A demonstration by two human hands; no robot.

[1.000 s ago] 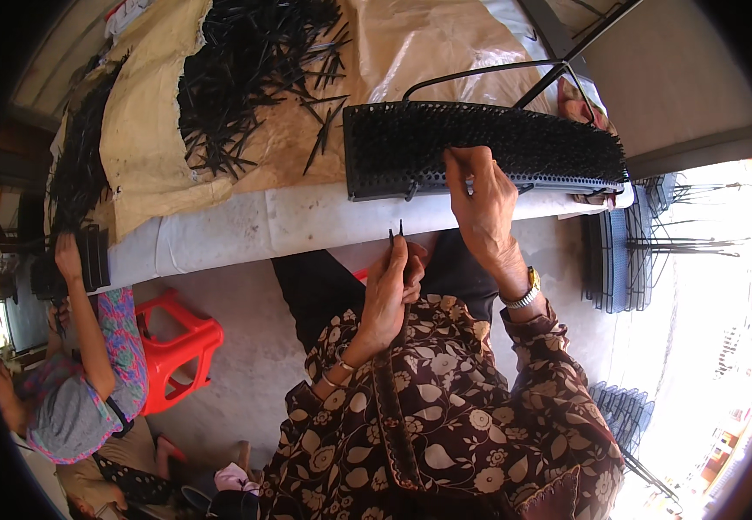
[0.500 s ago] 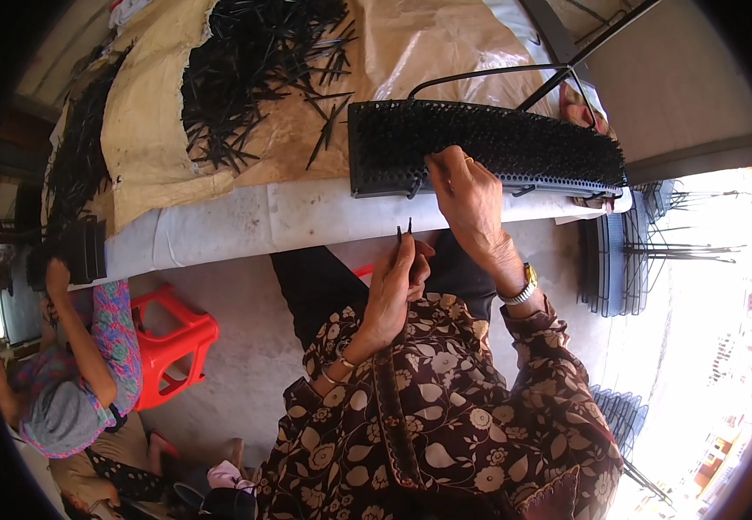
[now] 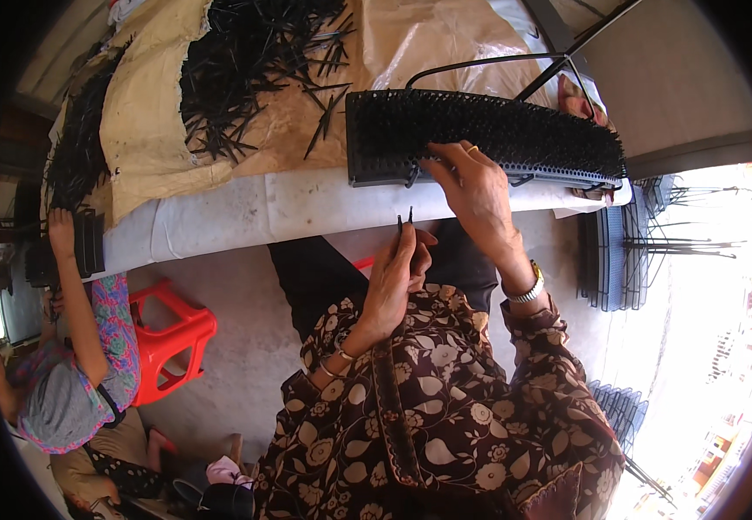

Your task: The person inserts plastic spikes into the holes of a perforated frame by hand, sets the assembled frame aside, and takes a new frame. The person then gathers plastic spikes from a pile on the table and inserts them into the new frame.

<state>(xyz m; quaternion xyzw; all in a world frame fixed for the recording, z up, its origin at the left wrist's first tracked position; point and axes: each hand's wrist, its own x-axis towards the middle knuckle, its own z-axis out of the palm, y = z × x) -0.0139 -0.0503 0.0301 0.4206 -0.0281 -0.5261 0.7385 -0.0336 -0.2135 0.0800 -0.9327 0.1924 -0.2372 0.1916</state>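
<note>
Bristle panel: and here it is, the long black bristle panel [image 3: 489, 130], lying along the near edge of the white-covered table [image 3: 250, 212], its right end by the near right corner; set there, it seems, for easy reach.
Right hand: this one [image 3: 480, 198] is at the panel's front rim, left of its middle, thumb and index fingertip close together; whether they pinch anything, I cannot tell.
Left hand: it [image 3: 391, 282] sits just off the near edge, thumb pressed on curled fingers, pinching thin black strips [image 3: 411, 215], two tips poking up, seemingly to leave those ends free.
Loose strips: a tangled black heap [image 3: 242, 61] on the tan sheet [image 3: 424, 35], left of the panel.
Panel's long axis: left to right, nearly parallel with that near edge, bristles facing up.
</note>
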